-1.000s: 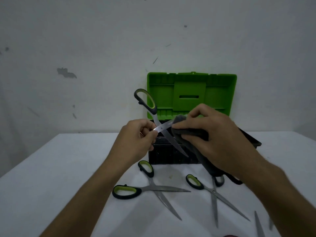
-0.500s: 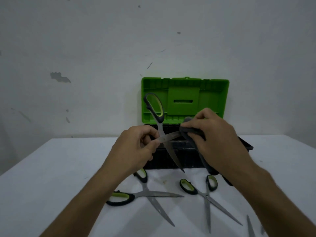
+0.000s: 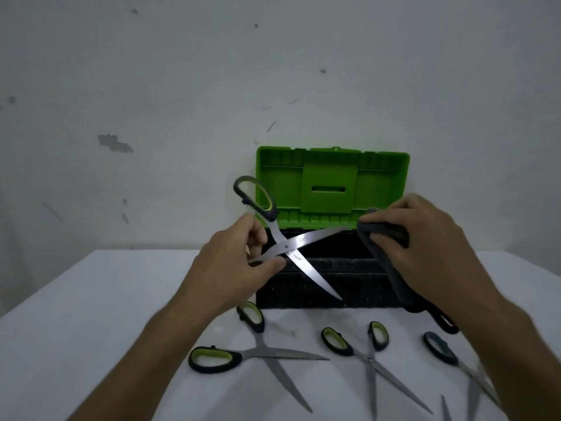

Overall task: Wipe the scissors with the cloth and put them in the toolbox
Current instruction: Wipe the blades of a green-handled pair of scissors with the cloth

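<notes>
**Scissors held open over toolbox, cloth just off the blade tip**

We're at a white worktop (image 3: pixel 91 314) against a scuffed pale wall (image 3: pixel 182 86). Toolbox (image 3: pixel 318 284) sits at the back centre: black base, green lid (image 3: pixel 331 183) standing open against the wall.

Near edge is crowded. Three more pairs of scissors lie in front of the box: a splayed pair (image 3: pixel 261 354) left, a second pair (image 3: pixel 368 358) in the middle, a blue-handled pair (image 3: pixel 449 357) right, partly under our right forearm. Open worktop is left of the box.

Our left hand (image 3: pixel 230 268) pinches the held scissors (image 3: pixel 288 247) near the pivot, blades spread wide above the box, one handle loop up. Our right hand (image 3: pixel 425 238) grips the grey cloth (image 3: pixel 385 247), bunched, its tail hanging down. Cloth sits just beside the upper blade tip; we can't tell if they touch.
</notes>
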{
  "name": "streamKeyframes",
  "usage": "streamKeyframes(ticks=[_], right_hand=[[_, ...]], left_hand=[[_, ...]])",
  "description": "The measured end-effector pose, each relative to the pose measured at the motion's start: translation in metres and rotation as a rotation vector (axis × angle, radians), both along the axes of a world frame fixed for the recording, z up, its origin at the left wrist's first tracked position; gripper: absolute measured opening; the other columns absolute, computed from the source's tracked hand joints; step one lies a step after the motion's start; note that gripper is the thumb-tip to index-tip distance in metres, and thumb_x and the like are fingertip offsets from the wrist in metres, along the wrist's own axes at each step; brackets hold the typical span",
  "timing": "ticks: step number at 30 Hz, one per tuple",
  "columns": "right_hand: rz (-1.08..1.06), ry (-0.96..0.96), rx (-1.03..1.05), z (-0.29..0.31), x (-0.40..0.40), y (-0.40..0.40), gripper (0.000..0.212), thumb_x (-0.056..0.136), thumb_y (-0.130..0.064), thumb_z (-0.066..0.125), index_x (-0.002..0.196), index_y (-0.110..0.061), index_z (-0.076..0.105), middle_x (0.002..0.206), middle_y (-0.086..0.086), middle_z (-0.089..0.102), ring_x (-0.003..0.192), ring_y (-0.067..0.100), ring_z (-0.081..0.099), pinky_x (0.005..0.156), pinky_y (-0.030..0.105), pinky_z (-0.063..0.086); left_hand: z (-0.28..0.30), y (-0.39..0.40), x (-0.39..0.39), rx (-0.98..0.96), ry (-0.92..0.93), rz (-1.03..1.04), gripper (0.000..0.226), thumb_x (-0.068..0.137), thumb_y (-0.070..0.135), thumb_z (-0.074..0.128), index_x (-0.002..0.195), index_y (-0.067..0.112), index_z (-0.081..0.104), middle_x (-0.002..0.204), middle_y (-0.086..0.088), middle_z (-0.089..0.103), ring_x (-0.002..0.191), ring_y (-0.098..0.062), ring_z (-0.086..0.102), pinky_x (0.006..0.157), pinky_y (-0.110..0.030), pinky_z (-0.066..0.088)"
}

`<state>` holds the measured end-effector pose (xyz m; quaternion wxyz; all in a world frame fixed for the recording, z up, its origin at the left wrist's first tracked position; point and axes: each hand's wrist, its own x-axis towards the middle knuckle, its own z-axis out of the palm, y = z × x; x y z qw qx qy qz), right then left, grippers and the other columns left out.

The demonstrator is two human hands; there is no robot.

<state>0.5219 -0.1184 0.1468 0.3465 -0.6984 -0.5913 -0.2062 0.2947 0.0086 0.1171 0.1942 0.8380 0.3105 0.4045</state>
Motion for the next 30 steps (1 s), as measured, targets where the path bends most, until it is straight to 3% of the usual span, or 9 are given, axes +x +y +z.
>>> streamKeyframes(ticks=[3, 6, 9, 16, 21, 26, 30], right_hand=[[0.027, -0.002, -0.039, 0.005, 0.004, -0.003, 0.028, 0.086, -0.021, 0.070, 0.108, -0.038, 0.070, 0.095, -0.014, 0.052, 0.083, 0.003, 0.050, 0.071, 0.014, 0.036], [0.100, 0.053, -0.065, 0.009, 0.001, -0.007, 0.029, 0.085, -0.023, 0.070, 0.104, -0.044, 0.069, 0.095, -0.019, 0.054, 0.087, -0.002, 0.052, 0.073, 0.017, 0.039], [0.159, 0.099, -0.082, 0.012, -0.003, -0.009, 0.028, 0.084, -0.023, 0.071, 0.101, -0.045, 0.069, 0.096, -0.020, 0.057, 0.088, -0.003, 0.054, 0.073, 0.013, 0.038], [0.250, 0.086, -0.031, 0.016, -0.023, -0.012, 0.029, 0.083, -0.022, 0.072, 0.099, -0.046, 0.069, 0.095, -0.021, 0.057, 0.093, -0.005, 0.054, 0.073, 0.007, 0.041], [0.295, 0.063, 0.029, 0.022, -0.031, -0.019, 0.027, 0.082, -0.024, 0.071, 0.101, -0.042, 0.071, 0.094, -0.022, 0.057, 0.092, -0.005, 0.055, 0.075, 0.005, 0.040], [0.367, 0.074, 0.113, 0.028, -0.039, -0.026, 0.027, 0.079, -0.024, 0.071, 0.099, -0.041, 0.071, 0.095, -0.020, 0.060, 0.089, -0.003, 0.058, 0.078, 0.006, 0.041], [0.395, 0.090, 0.158, 0.027, -0.041, -0.023, 0.028, 0.079, -0.022, 0.071, 0.100, -0.040, 0.070, 0.095, -0.017, 0.060, 0.089, -0.001, 0.058, 0.078, 0.007, 0.041]], left_hand=[[-0.004, 0.002, -0.001, 0.158, 0.028, 0.057, 0.032, 0.082, 0.036, 0.071, 0.098, 0.037, 0.044, 0.062, 0.010, 0.041, 0.053, -0.009, 0.042, 0.052, -0.033, 0.042], [-0.010, 0.003, 0.000, 0.238, 0.068, 0.126, 0.039, 0.090, 0.035, 0.061, 0.125, 0.044, 0.047, 0.075, 0.016, 0.041, 0.067, -0.007, 0.045, 0.055, -0.026, 0.037], [-0.010, 0.005, -0.002, 0.276, 0.102, 0.177, 0.031, 0.094, 0.037, 0.054, 0.125, 0.041, 0.055, 0.088, 0.014, 0.041, 0.071, -0.008, 0.046, 0.055, -0.022, 0.035], [-0.011, 0.010, -0.004, 0.347, 0.099, 0.218, 0.038, 0.084, 0.027, 0.069, 0.121, 0.030, 0.061, 0.097, 0.004, 0.041, 0.066, -0.012, 0.052, 0.053, -0.021, 0.043], [-0.004, 0.005, 0.001, 0.257, -0.132, 0.133, 0.025, 0.086, 0.020, 0.064, 0.111, 0.026, 0.065, 0.075, 0.018, 0.048, 0.064, -0.004, 0.050, 0.056, -0.022, 0.044], [-0.004, 0.004, 0.003, 0.209, -0.072, 0.118, 0.015, 0.094, 0.020, 0.056, 0.100, 0.028, 0.067, 0.075, 0.011, 0.045, 0.061, -0.007, 0.049, 0.056, -0.020, 0.037], [0.002, -0.002, 0.005, -0.170, -0.099, -0.098, 0.021, 0.100, 0.024, 0.047, 0.094, 0.032, 0.065, 0.093, 0.003, 0.054, 0.075, 0.001, 0.053, 0.068, -0.011, 0.041]])
